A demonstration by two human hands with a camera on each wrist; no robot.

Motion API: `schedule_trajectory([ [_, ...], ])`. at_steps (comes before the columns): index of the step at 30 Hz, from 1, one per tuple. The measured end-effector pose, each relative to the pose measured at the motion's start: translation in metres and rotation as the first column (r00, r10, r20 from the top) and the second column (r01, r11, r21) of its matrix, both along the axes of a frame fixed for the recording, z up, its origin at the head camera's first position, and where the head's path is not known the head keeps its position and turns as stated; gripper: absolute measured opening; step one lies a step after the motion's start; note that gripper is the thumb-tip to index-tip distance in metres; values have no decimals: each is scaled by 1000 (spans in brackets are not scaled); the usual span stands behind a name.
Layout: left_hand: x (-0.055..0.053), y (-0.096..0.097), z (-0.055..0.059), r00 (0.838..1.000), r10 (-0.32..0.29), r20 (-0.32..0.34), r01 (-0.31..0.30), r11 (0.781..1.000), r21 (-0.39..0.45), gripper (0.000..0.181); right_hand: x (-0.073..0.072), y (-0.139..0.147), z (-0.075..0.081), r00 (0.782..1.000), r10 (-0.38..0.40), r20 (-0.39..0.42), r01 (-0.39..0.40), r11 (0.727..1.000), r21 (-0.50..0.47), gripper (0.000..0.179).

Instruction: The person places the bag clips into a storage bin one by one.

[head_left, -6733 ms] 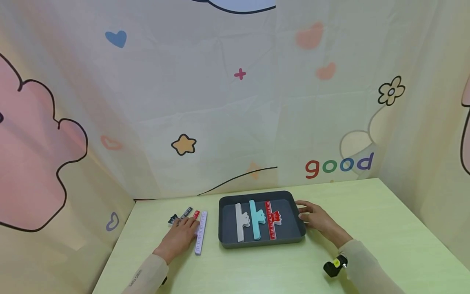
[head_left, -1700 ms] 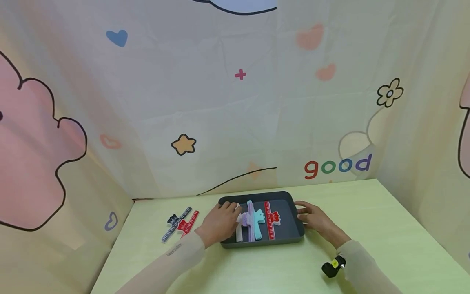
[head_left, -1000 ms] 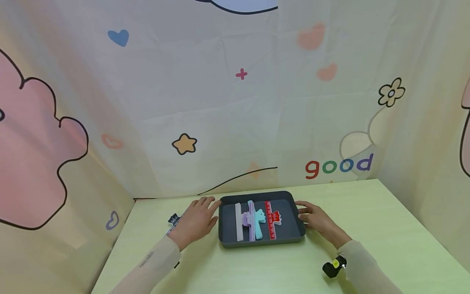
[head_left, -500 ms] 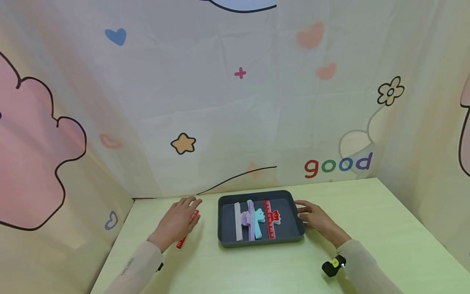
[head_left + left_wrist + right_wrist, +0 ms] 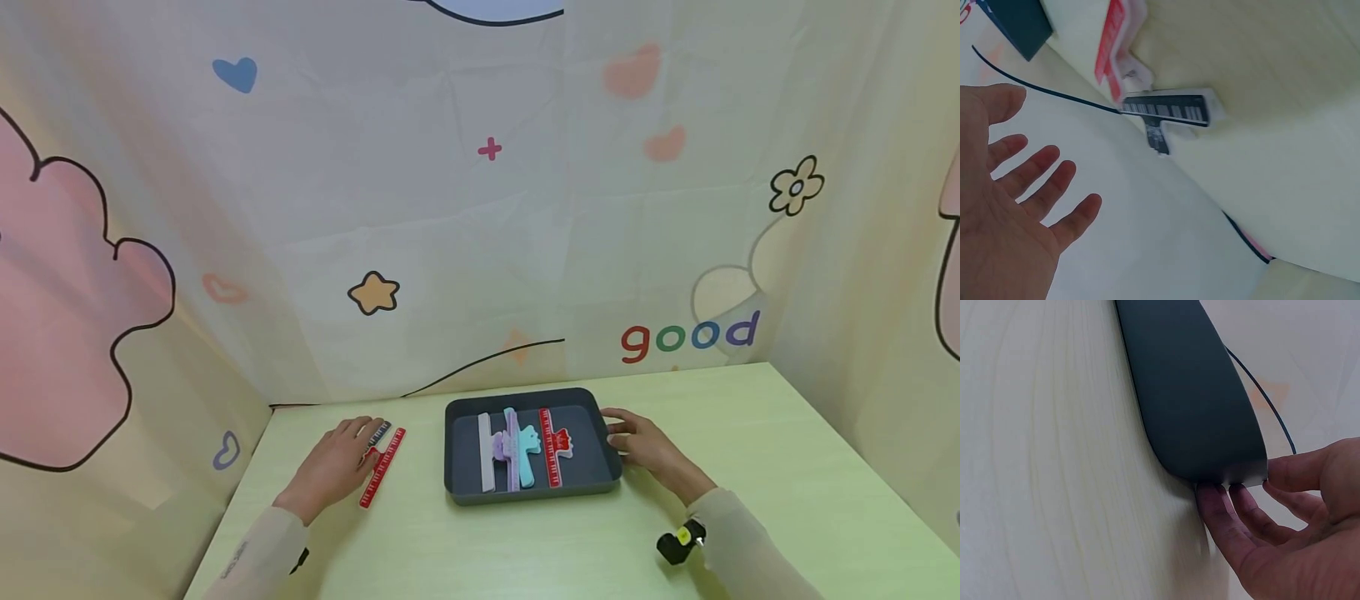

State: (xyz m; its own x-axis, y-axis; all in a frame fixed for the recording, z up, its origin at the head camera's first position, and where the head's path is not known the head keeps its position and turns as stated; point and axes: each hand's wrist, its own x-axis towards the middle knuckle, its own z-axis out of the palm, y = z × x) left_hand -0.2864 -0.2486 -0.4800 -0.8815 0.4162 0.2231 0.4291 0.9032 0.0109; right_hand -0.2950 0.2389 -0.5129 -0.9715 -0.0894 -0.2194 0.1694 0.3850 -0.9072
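Observation:
My left hand [image 5: 330, 468] hovers over a black piano-key clip [image 5: 381, 434] at the table's left, largely covering it in the head view. The left wrist view has the fingers spread and apart from that clip [image 5: 1166, 110]. Beside it lies a red clip [image 5: 383, 467]. My right hand [image 5: 651, 448] holds the right end of a dark grey tray [image 5: 534, 498], its fingertips on the outer wall and rim in the right wrist view. Inside the tray lie a white clip [image 5: 486, 454], a purple clip [image 5: 513, 454], a teal clip [image 5: 530, 440] and another red clip [image 5: 555, 454].
The light yellow-green table [image 5: 525, 550] runs back to a printed cloth backdrop [image 5: 480, 250]. A small black device [image 5: 678, 543] sits by the right wrist.
The purple clip has gone from the table into the tray, partly over the teal clip. My left hand has returned leftward to the black clip. The right hand stays at the tray.

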Motion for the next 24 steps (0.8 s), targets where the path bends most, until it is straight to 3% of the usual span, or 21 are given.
schedule_trajectory([
  [11,-5,-10,-17,999,-10,40,12,999,-50,53,-2,1,-3,1000,-14,3,14,1000,-2,55],
  [18,-8,-12,-26,1000,-9,28,14,979,-201,51,-2,0,-1,1000,-9,7,9,1000,-1,54],
  [24,-10,-10,-33,999,-17,42,27,971,-237,45,-1,0,-1,1000,-12,9,12,1000,-5,54],
])
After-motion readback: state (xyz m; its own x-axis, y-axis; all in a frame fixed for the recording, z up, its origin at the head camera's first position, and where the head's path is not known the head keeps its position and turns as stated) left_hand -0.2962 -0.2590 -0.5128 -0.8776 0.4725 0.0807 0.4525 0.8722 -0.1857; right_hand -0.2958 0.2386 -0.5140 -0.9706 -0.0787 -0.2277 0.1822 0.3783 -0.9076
